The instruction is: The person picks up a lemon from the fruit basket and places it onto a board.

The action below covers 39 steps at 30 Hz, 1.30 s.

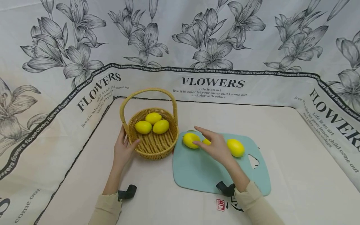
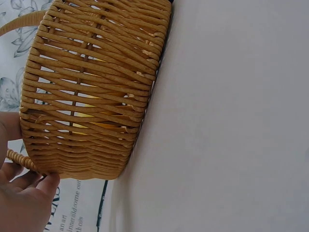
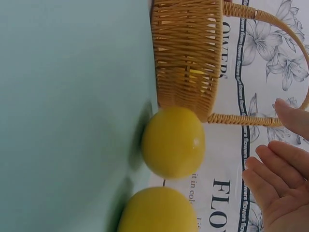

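A wicker basket (image 1: 154,153) with a tall arched handle stands left of centre, three lemons (image 1: 161,127) lying inside toward its back. My left hand (image 1: 123,151) grips the basket's left rim near the foot of the handle, thumb over the edge and fingers outside. To the right, my right hand (image 1: 217,148) hovers over a light-blue cutting board (image 1: 197,172), fingers extended and nothing held. Its thumb overlaps the left lemon (image 1: 189,140) in the head view, but the right wrist view shows the hand apart from the lemons (image 3: 174,145). A middle lemon (image 1: 206,141) is mostly hidden behind the hand.
Another lemon (image 1: 235,148) sits at the board's right, near its cut-out handle hole (image 1: 253,161). The basket stands close against the board's left edge. Floral printed cloth (image 1: 213,82) covers the table and rises as walls at the back and sides.
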Motion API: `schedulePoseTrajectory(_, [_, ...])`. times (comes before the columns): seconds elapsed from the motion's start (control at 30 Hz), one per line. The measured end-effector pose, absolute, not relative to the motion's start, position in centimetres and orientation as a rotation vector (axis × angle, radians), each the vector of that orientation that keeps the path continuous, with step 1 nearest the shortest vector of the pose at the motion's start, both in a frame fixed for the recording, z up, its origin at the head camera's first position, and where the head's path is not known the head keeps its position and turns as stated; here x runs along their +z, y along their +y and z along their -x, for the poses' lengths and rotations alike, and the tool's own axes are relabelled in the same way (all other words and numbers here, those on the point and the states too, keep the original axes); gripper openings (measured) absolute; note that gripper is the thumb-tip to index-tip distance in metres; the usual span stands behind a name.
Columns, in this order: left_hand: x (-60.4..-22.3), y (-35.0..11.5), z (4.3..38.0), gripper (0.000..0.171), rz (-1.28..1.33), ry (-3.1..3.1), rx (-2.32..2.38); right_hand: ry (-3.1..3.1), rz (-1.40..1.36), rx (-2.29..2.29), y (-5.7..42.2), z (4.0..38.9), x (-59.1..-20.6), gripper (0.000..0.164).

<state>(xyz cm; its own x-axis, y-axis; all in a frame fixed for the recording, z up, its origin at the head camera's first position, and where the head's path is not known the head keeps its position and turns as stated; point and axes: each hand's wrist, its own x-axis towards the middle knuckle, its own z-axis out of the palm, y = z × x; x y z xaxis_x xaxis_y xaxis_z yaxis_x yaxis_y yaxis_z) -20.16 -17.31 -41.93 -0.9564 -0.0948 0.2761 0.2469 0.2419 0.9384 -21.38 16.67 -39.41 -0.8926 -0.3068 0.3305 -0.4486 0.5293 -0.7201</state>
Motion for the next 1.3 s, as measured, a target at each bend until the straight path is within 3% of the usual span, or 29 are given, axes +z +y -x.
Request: schedulePoseTrajectory(1.3, [-41.8, -17.4, 20.3, 0.088, 0.114, -2.244, -1.804, -2.595, -0.878, 1.278, 6.6, 25.5, -39.0, 0.052])
